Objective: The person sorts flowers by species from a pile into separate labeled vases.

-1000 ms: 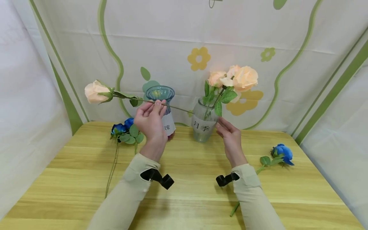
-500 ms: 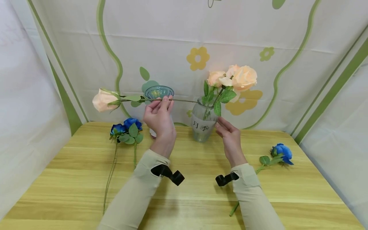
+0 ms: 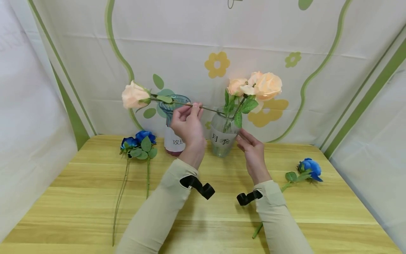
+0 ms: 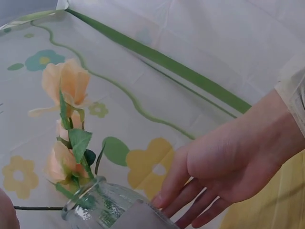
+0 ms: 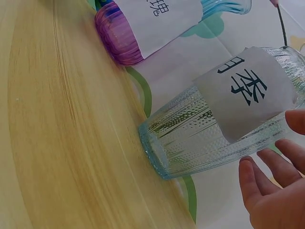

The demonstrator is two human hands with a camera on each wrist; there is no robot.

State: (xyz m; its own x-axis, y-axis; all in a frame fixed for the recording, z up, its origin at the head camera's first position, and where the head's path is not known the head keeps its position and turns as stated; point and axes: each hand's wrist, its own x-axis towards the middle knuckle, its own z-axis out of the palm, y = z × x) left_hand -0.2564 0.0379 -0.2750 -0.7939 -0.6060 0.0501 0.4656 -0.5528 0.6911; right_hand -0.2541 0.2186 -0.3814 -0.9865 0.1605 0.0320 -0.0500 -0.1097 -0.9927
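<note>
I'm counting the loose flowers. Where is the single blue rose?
In the head view, the single blue rose lies on the table at the right, beyond the right hand and the clear vase.

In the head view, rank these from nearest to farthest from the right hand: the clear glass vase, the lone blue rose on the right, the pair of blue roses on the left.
From the right hand:
1. Clear glass vase, just left of the fingertips.
2. Lone blue rose, lying to the right on the table.
3. Pair of blue roses, far left, beyond the left hand.
</note>
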